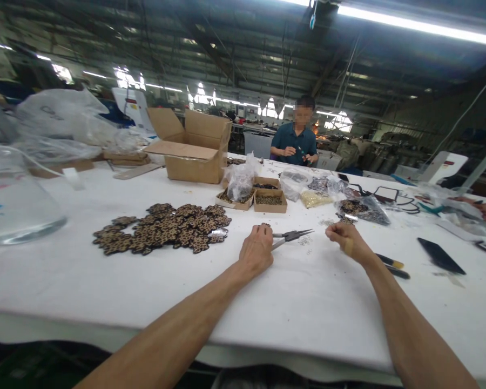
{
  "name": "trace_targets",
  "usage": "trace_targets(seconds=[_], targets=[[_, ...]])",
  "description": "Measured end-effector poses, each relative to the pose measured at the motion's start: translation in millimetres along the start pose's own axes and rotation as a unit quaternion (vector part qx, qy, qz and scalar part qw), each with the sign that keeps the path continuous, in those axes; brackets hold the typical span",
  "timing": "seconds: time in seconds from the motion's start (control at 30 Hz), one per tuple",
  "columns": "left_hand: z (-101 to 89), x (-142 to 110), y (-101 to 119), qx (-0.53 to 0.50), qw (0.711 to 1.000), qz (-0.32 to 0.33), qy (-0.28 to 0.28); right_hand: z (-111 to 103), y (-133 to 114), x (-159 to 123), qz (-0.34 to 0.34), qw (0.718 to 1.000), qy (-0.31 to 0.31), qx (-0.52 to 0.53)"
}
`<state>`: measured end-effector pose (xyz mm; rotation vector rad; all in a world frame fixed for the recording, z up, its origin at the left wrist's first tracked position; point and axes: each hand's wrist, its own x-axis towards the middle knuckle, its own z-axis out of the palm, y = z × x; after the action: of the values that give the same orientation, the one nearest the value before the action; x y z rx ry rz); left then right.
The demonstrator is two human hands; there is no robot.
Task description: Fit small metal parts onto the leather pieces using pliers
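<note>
My left hand (259, 248) is closed around the handles of needle-nose pliers (295, 235), their narrow jaws pointing right. Across from the tips, my right hand (345, 239) is pinched, thumb against fingertips. Anything between those fingers is too small to make out. Tiny metal rings (305, 241) lie scattered on the white table between both hands. To the left of my left hand spreads a pile of leopard-print pieces (162, 229) with dark edges. Another tool with black and yellow handles (392, 263) lies partly hidden behind my right forearm.
Small cardboard trays (270, 201) of metal parts stand ahead, before an open cardboard box (198, 146). Plastic bags (316, 199) of parts lie right of them. A dark phone-like slab (441, 255) lies at right, a clear container (20, 200) at left. A co-worker (295, 141) sits opposite.
</note>
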<state>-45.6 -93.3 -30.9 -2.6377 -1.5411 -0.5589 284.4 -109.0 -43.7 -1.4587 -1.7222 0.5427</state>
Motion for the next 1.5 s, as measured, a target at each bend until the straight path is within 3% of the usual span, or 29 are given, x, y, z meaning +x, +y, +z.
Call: trace_targets(seconds=[0.07,0.17,0.37,0.6,0.87,1.5], targets=[[1.4,-1,0,0.001,1.0,-0.001,-0.008,2,-14,-4,-0.017,0.991,0.015,0.131],[1.0,-2,1,-0.009,1.0,-0.013,-0.014,10,-25,-5,-0.021,0.974,0.013,0.227],[-3.5,-4,3,-0.042,0.999,-0.022,-0.021,28,-26,-3,-0.008,0.956,0.01,0.292],[-6.5,-6,9,-0.079,0.997,-0.017,-0.013,34,-41,-5,0.022,0.925,0.007,0.38],[2.2,-7,5,-0.108,0.993,0.029,-0.026,33,-44,-6,0.031,0.916,0.029,0.399],[-2.7,-6,6,-0.14,0.989,0.048,-0.021,31,-42,-5,0.041,0.895,-0.036,0.444]])
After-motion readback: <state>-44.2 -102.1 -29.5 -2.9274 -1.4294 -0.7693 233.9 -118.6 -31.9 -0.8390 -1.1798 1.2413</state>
